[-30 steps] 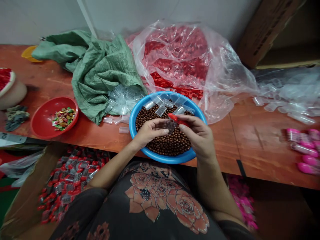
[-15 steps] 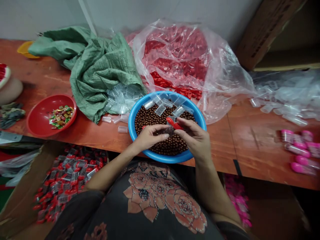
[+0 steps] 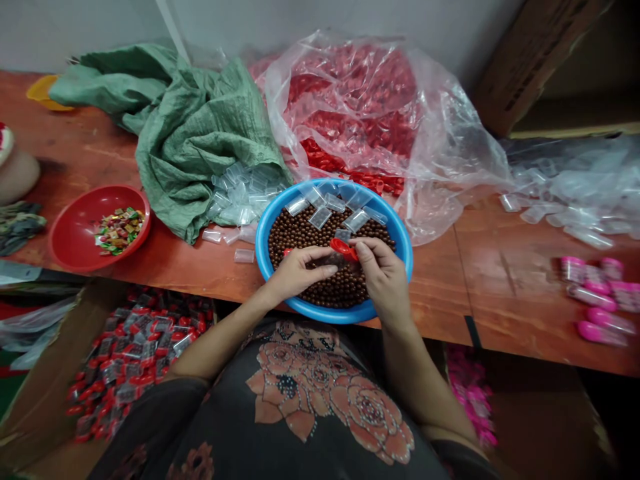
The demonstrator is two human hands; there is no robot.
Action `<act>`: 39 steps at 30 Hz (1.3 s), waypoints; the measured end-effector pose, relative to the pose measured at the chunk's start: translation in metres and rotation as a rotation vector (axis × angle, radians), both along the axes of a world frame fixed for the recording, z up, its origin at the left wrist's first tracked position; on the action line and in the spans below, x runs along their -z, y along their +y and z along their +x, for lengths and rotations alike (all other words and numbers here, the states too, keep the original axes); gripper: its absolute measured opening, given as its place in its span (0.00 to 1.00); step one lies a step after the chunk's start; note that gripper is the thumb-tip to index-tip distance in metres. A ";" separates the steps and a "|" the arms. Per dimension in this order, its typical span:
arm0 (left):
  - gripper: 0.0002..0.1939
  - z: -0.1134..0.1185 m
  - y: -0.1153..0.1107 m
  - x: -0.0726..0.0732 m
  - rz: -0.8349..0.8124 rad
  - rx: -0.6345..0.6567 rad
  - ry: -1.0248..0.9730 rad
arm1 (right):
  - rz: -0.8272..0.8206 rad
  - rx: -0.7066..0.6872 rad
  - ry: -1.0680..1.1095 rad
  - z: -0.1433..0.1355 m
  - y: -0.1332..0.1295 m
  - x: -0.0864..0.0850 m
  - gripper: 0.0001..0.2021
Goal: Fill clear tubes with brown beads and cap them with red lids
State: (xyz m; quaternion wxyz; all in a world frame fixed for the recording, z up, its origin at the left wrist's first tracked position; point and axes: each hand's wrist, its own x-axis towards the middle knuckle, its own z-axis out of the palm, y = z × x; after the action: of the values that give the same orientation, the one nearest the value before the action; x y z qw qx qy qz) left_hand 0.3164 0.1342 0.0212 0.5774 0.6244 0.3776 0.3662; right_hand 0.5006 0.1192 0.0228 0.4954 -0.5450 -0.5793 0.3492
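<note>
Over a blue basin [image 3: 261, 257] of small brown balls [image 3: 300, 233], my two hands meet. My left hand [image 3: 300, 275] is closed around a small clear plastic container [image 3: 336, 260], mostly hidden by the fingers. Its contents are hard to make out. A red plastic cap [image 3: 343, 249] is pinched in my right hand [image 3: 387, 275], at the container's upper end. Whether the cap is seated cannot be seen. Several clear empty containers [image 3: 320, 217] lie on the balls at the basin's far side. A small red piece [image 3: 287, 253] shows beside my left hand.
A clear bag [image 3: 450, 147] of red caps lies behind the basin, beside a green cloth sack [image 3: 200, 140] with loose clear containers. A red bowl [image 3: 75, 247] of wrapped candies is at left. Pink-capped containers [image 3: 595, 300] lie right. Below left, a carton [image 3: 45, 373] holds red-capped containers.
My right hand has turned and drawn its fingers in closer on the red cap. The cap now sits flatter across the container. My left hand stays nearly in place.
</note>
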 end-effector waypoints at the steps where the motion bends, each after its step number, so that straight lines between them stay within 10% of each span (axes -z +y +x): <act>1: 0.18 0.000 0.000 0.000 -0.002 0.000 0.003 | 0.038 0.025 -0.033 -0.001 0.000 0.001 0.10; 8: 0.16 0.008 -0.002 0.002 -0.035 -0.104 -0.082 | 0.395 0.027 -0.352 -0.010 -0.002 0.005 0.10; 16: 0.19 0.014 -0.004 0.004 -0.093 -0.108 -0.133 | 0.201 0.102 -0.149 -0.011 0.001 0.007 0.09; 23: 0.18 0.017 -0.004 0.006 -0.102 -0.223 -0.213 | 0.533 -0.039 -0.465 -0.013 -0.012 0.009 0.18; 39: 0.20 0.028 -0.008 0.002 -0.101 -0.366 -0.314 | 0.523 -0.129 -0.427 -0.026 -0.025 0.006 0.29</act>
State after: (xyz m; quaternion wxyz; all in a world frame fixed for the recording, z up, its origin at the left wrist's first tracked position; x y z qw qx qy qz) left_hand 0.3441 0.1262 0.0192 0.5835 0.4515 0.4080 0.5379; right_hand 0.4747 0.0940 0.0171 0.4629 -0.4223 -0.7732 0.0975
